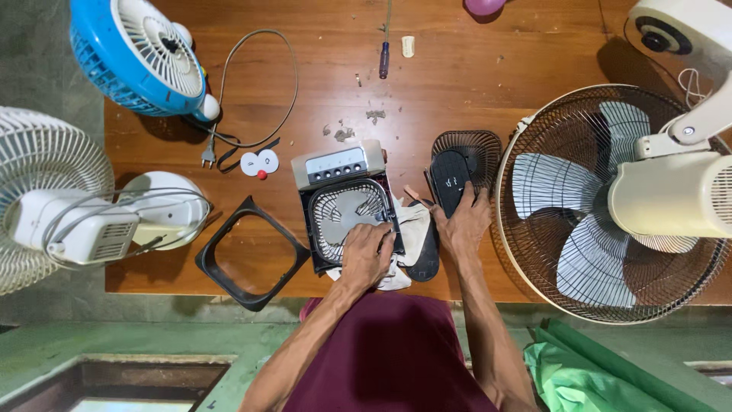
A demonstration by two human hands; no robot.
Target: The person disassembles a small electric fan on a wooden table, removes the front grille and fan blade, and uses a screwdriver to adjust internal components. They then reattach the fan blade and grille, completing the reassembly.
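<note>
Left hand: the left hand lay palm down, fingers curled narrow, on the near right corner of the small desk fan; whether it pinched anything could not be told.
Right hand: the right hand rested flat with fingers spread, its fingertips on the near edge of a dark oval panel, gripping nothing.
Small desk fan: a boxy unit with a grey button strip on its far side and a dark frame around pale blades, lying face up at the near middle of the wooden table.
White cloth: a white cloth lay crumpled between the two hands, partly under the left one.
Round grille: a dark round grille sat just beyond the oval panel, touching it.
Black frame: an empty black square frame lay left of the desk fan, near the table's edge.
Large fan: a big pedestal fan with a wire cage lay at the right.
Far left: a blue fan stood at the far left corner, with a white fan nearer, off the table's left end.
Screwdriver: a screwdriver lay at the far middle.
</note>
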